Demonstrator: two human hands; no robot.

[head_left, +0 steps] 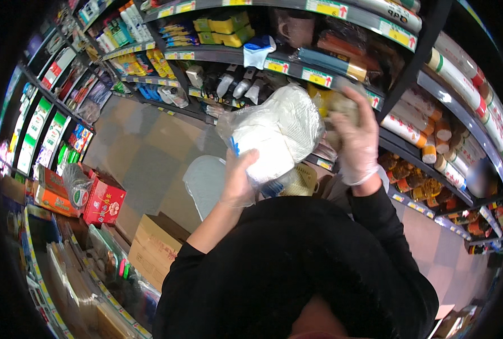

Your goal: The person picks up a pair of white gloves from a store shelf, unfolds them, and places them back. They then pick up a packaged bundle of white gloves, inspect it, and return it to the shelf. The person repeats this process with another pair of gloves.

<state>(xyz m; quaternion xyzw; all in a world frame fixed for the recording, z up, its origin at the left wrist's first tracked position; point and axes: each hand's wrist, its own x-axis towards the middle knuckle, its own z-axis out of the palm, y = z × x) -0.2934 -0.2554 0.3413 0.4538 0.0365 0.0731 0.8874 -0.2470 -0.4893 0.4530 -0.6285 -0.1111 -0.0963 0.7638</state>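
My left hand (239, 176), in a clear plastic glove, grips the lower left side of a white bundle (274, 138) wrapped in clear plastic. The bundle looks like folded, ribbed white cloth, with a small blue mark near my thumb. To the right of it my right hand (357, 138), also in a clear glove, is raised in front of the shelf edge. Its fingers are bent and smeared by motion. A blurred greyish-beige patch (343, 106) shows by those fingers, and I cannot make out whether it is a held thing.
Ahead stands a shelf with yellow sponge packs (223, 31), a white-and-blue cloth item (259, 52) and a brown mug (295, 28). Rolled goods (455, 73) fill the right shelves. A grey stool (203, 183), a yellowish basket (303, 179), a cardboard box (152, 248) and a red box (103, 198) are nearby.
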